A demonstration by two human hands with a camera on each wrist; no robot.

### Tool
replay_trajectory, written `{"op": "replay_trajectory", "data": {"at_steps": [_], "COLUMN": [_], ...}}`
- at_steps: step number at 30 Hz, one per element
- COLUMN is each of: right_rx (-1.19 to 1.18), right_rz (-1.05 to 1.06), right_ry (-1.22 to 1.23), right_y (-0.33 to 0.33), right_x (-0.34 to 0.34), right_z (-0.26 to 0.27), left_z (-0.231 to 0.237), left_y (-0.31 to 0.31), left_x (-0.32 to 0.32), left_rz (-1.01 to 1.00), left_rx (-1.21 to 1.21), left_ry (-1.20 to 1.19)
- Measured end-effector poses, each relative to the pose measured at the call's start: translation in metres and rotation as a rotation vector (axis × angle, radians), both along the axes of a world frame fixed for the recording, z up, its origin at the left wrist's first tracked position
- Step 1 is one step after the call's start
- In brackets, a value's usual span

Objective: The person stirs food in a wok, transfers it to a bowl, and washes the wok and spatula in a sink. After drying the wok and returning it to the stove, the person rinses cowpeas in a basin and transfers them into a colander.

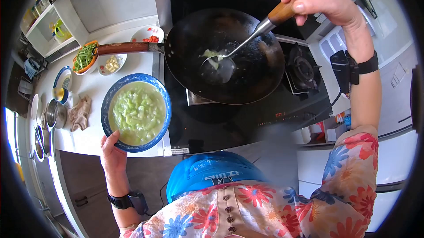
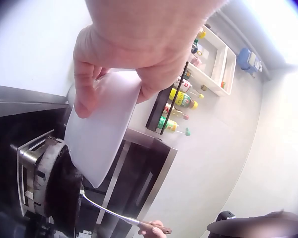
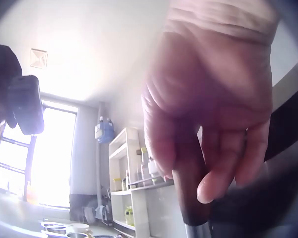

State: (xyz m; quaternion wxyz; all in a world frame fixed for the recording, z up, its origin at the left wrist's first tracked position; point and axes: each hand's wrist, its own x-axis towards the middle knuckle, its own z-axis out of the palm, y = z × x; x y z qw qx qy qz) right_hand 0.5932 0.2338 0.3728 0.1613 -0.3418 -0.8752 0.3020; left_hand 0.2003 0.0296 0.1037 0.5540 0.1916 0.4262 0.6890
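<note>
My left hand [image 1: 113, 161] grips the near rim of a blue-rimmed bowl [image 1: 107, 110], thumb over the edge. Pale green chopped pieces [image 1: 138, 112] in cloudy liquid fill it. In the left wrist view the bowl's white underside [image 2: 99, 131] shows, fingers on its outer wall. Up at the right, my right hand [image 1: 324, 4] holds the wooden handle of a ladle [image 1: 264, 27]; the right wrist view shows fingers around that handle [image 3: 188, 183]. The ladle's head is down in a dark wok [image 1: 185, 57], where a few pale green scraps [image 1: 213, 57] lie.
The wok's wooden handle [image 1: 126, 48] points left over the counter. Near it are a plate of red pieces [image 1: 148, 36], a dish of garlic-like pieces [image 1: 112, 63] and a basket of green strips [image 1: 85, 58]. A second burner [image 1: 304, 68] lies right of the wok.
</note>
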Motion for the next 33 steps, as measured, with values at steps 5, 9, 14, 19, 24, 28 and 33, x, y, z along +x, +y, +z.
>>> {"op": "replay_trajectory", "data": {"at_steps": [5, 9, 14, 19, 24, 28, 33], "right_rx": [0.038, -0.049, -0.238, -0.651, -0.675, -0.678, -0.554], "right_rz": [-0.394, -0.629, -0.787, -0.769, -0.830, -0.759, -0.697], "right_ry": [0.177, 0.290, 0.479, 0.883, 1.124, 1.195, 1.179], "right_y": [0.023, 0.032, 0.034, 0.014, -0.016, -0.024, -0.036], "right_x": [0.071, 0.134, 0.148, 0.106, 0.067, 0.067, 0.077], "right_z": [-0.012, -0.001, -0.067, -0.190, -0.202, -0.195, -0.159], "left_z": [0.002, 0.004, 0.004, 0.009, 0.018, 0.024, 0.031], "left_y": [0.002, 0.004, 0.008, 0.010, 0.013, 0.016, 0.027], "left_x": [0.002, 0.004, 0.006, 0.008, 0.008, 0.010, 0.016], "left_rz": [-0.011, -0.007, 0.013, 0.008, -0.011, -0.018, -0.043], "left_rx": [-0.010, -0.014, -0.019, 0.009, 0.016, 0.030, 0.063], "left_ry": [0.006, 0.011, 0.015, 0.006, 0.026, 0.029, 0.051]}}
